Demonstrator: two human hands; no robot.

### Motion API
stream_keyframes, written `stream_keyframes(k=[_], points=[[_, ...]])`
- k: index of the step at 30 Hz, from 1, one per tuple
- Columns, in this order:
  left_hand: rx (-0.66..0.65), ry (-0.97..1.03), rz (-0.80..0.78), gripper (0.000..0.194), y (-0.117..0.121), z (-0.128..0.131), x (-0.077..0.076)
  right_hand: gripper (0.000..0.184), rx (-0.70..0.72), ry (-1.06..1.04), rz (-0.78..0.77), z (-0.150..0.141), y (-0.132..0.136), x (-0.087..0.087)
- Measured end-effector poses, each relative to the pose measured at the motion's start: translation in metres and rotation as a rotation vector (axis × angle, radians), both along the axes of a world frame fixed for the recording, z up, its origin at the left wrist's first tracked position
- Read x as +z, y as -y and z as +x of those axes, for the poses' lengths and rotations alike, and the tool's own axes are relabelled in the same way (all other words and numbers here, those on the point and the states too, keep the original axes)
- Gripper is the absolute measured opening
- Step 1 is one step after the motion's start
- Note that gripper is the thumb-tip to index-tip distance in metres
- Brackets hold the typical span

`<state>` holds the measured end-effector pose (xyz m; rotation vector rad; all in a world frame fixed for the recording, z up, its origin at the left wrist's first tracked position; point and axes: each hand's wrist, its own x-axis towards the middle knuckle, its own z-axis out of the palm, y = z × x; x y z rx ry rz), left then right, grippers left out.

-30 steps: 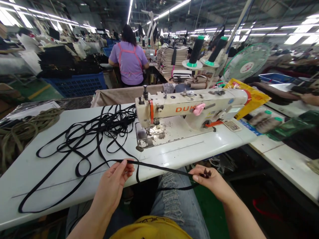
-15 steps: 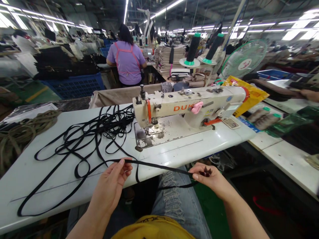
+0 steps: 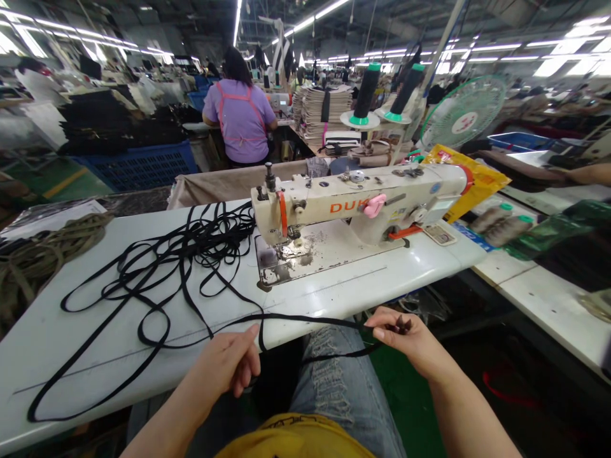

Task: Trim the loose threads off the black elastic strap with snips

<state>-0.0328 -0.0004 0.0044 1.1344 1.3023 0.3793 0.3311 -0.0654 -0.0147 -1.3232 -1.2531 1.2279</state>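
Observation:
A long black strap (image 3: 305,318) runs from the table's front edge to my right hand (image 3: 403,334). The right thumb and fingers pinch its end, and small dark pointed tips (image 3: 403,325) poke out above the fingers. Another length hangs from the hand down across my jeans. My left hand (image 3: 233,364) is just below the strap at the table edge, its fingers loosely curled and the thumb apart; the strap passes above it, not through its grip. The rest of the black strap lies in a tangled heap (image 3: 214,238) left of the sewing machine (image 3: 353,203).
Tan straps (image 3: 81,238) are heaped at the table's left end. Black thread cones (image 3: 366,95) stand behind the machine, near a green fan (image 3: 463,114). A yellow bag (image 3: 470,184) leans at the machine's right end. A co-worker in purple (image 3: 241,124) sits ahead, facing away.
My left hand has let go of the strap and dropped slightly down and to the right. The strap now lies slacker on the table edge. My right hand keeps its pinch, almost unmoved.

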Motion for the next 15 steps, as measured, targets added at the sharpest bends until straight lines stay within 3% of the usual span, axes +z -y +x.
stream_keyframes(k=[2,6,8,10,12,15], points=[[-0.135,-0.118,0.177,0.064,0.001,0.008,0.009,0.018,0.018,0.005,0.012,-0.001,-0.001,0.002],[-0.323,-0.081,0.724,0.029,-0.002,0.038,0.030,0.015,0.088,0.015,0.044,-0.009,-0.004,0.010],[-0.429,-0.011,0.874,0.034,-0.006,0.056,0.034,0.014,0.142,0.029,0.064,-0.015,-0.005,0.016],[-0.543,0.079,0.916,0.039,-0.008,0.071,0.035,0.016,0.207,0.049,0.083,-0.020,-0.007,0.023],[-0.619,0.146,0.888,0.028,-0.007,0.083,0.033,0.020,0.253,0.078,0.092,-0.023,-0.008,0.030],[-0.611,0.159,0.775,0.012,-0.001,0.091,0.030,0.027,0.237,0.144,0.073,-0.024,-0.009,0.039]])
